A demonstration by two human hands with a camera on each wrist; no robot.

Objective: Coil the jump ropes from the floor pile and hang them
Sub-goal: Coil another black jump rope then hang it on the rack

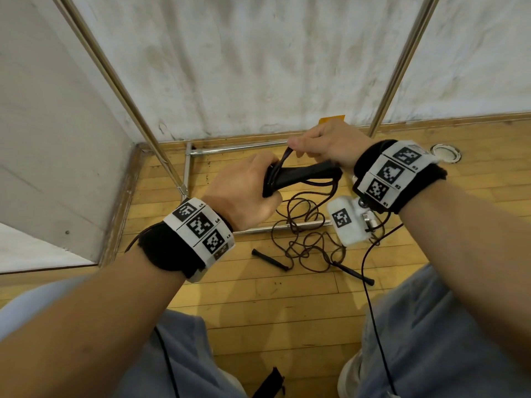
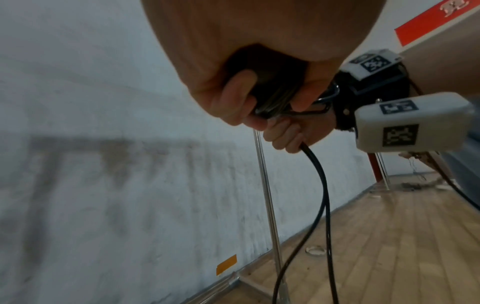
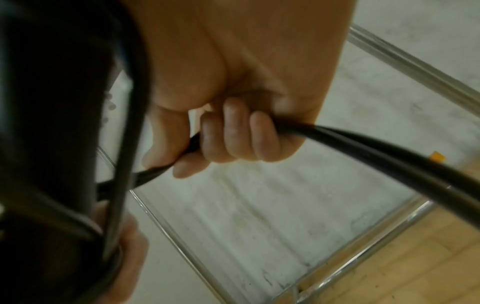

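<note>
My left hand grips the black handles and gathered loops of a black jump rope; the left wrist view shows its fingers curled round the bundle. My right hand holds a strand of the same rope in its curled fingers, close above the handles. Loose cord hangs down from the hands. A second, dark brown rope lies tangled on the wooden floor below, its two black handles lying apart.
A metal rack stands against the dirty white wall, with slanted uprights and base bars on the floor. My knees in light trousers flank the floor pile. A white sensor box hangs from my right wrist.
</note>
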